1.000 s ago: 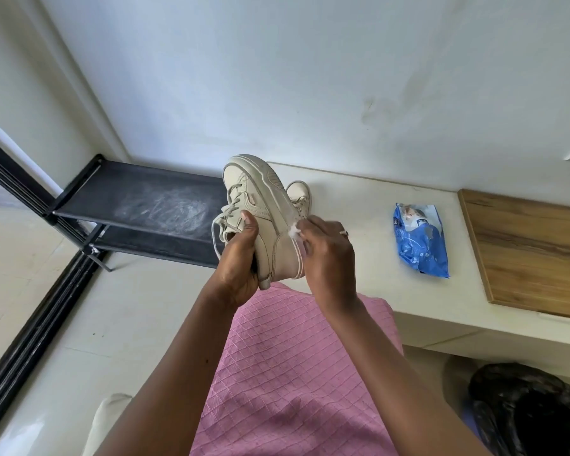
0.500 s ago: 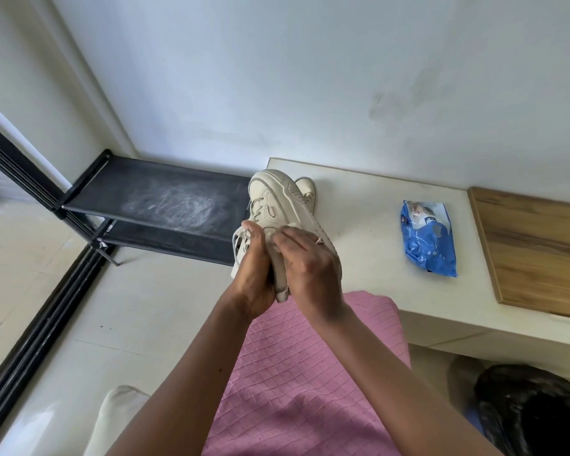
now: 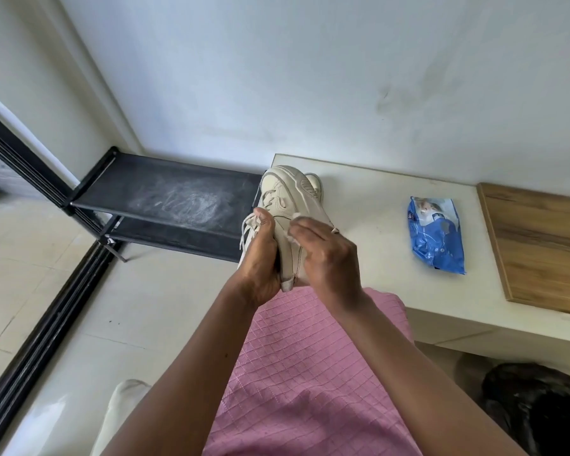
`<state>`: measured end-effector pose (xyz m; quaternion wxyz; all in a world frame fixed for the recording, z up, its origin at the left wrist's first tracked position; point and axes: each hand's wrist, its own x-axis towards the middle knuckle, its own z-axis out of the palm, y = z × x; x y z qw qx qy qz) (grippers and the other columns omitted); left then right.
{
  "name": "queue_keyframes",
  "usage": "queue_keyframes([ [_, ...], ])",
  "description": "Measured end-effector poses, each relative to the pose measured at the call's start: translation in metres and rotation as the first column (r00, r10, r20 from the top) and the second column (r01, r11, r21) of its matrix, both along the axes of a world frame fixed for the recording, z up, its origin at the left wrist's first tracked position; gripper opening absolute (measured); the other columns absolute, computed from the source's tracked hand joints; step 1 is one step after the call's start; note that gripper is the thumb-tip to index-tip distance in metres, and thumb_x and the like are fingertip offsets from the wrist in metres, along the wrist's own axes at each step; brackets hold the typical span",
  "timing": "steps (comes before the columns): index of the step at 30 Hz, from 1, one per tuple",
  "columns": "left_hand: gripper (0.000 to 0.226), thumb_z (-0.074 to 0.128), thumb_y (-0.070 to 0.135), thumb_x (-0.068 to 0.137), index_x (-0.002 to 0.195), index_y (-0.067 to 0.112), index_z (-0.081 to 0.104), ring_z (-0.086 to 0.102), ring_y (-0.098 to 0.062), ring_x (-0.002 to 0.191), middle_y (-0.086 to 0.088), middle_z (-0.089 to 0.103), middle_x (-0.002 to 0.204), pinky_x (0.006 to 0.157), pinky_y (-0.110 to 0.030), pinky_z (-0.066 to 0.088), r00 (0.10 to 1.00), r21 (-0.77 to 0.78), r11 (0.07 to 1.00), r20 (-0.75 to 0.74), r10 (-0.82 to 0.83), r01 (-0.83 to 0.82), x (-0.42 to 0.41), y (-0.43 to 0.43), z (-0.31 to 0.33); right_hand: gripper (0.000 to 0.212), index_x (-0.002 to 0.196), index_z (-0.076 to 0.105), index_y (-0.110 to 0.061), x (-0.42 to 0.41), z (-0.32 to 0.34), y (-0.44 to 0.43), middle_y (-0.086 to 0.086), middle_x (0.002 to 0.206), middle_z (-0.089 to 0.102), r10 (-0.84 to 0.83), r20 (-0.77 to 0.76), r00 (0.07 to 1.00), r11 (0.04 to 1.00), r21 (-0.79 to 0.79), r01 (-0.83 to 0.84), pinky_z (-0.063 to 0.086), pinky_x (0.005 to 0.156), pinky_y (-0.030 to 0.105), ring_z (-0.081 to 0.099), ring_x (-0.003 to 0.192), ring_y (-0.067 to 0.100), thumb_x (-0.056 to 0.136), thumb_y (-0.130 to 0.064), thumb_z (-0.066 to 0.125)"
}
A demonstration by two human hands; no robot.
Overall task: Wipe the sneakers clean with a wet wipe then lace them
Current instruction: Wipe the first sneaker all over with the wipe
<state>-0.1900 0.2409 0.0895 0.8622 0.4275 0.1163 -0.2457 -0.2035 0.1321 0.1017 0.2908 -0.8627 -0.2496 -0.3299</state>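
Observation:
A cream sneaker [image 3: 285,199] is held up over my lap, toe pointing away, its loose laces hanging on the left side. My left hand [image 3: 260,258] grips it from the left near the heel, thumb up by the laces. My right hand [image 3: 326,255] presses a small white wet wipe [image 3: 295,225] against the sneaker's right side; only a bit of the wipe shows under the fingers. The toe of a second cream sneaker [image 3: 315,184] peeks out behind the first, on the white counter [image 3: 375,205].
A blue wet-wipe pack [image 3: 436,235] lies on the counter to the right, with a wooden board [image 3: 540,245] beyond it. A black shoe rack [image 3: 165,199] stands to the left against the wall. A dark bag [image 3: 537,406] sits on the floor at lower right.
The sneaker turned so its upper faces me more. My right hand slid the wipe from the heel area up along the shoe's side. The view shifted slightly.

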Motion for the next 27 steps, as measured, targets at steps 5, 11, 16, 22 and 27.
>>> queue_keyframes([
  [5,0.091,0.015,0.080,0.080,0.107,0.010,0.066,0.068,-0.028,0.082,-0.018,0.069,0.096,0.074,-0.035,0.056,1.000,0.026,1.000,0.016,0.013,-0.014,0.008,0.007,-0.001,0.014,0.089,0.073,0.001,-0.020,-0.020,-0.012,0.012,0.096,0.071,0.243,0.121,0.962,0.957,-0.192,-0.218,0.053,0.089,0.031,0.068,0.095,0.023,0.087,0.003,0.060],
  [11,0.091,0.010,0.077,0.081,0.112,0.009,0.062,0.066,-0.028,0.094,-0.019,0.065,0.108,0.069,-0.039,0.058,0.999,-0.007,0.999,0.022,-0.032,0.032,0.005,0.000,0.007,0.016,0.083,0.073,-0.004,-0.008,-0.009,-0.015,0.008,0.090,0.072,0.037,0.174,0.984,0.992,-0.127,-0.015,0.054,0.079,0.033,0.067,0.088,0.022,0.089,-0.001,0.059],
  [16,0.091,0.010,0.081,0.078,0.111,0.018,0.066,0.059,-0.029,0.076,-0.015,0.066,0.101,0.045,-0.027,0.045,0.996,0.089,0.995,0.067,-0.055,0.049,0.008,-0.001,0.012,0.026,0.083,0.072,-0.001,-0.013,-0.006,-0.003,0.009,0.088,0.071,-0.100,0.064,0.993,0.995,0.025,0.098,0.054,0.075,0.031,0.066,0.085,0.024,0.089,-0.002,0.047],
  [22,0.090,0.007,0.077,0.082,0.116,0.011,0.060,0.068,-0.029,0.085,-0.017,0.070,0.102,0.070,-0.035,0.058,0.996,0.026,1.000,0.089,-0.002,-0.001,0.019,0.005,0.023,0.011,0.085,0.072,0.002,-0.017,-0.015,-0.023,0.012,0.094,0.071,0.122,0.185,0.975,0.979,-0.186,-0.087,0.055,0.076,0.034,0.066,0.091,0.023,0.088,0.001,0.061],
  [27,0.089,0.011,0.075,0.084,0.127,0.009,0.052,0.066,-0.026,0.099,-0.017,0.067,0.112,0.077,-0.039,0.057,0.994,0.042,0.999,0.109,0.003,-0.007,0.018,0.002,0.031,0.030,0.076,0.070,0.002,-0.003,0.006,-0.017,0.013,0.086,0.071,-0.103,0.150,0.983,0.994,-0.007,0.106,0.056,0.074,0.032,0.066,0.086,0.026,0.092,0.002,0.045],
])
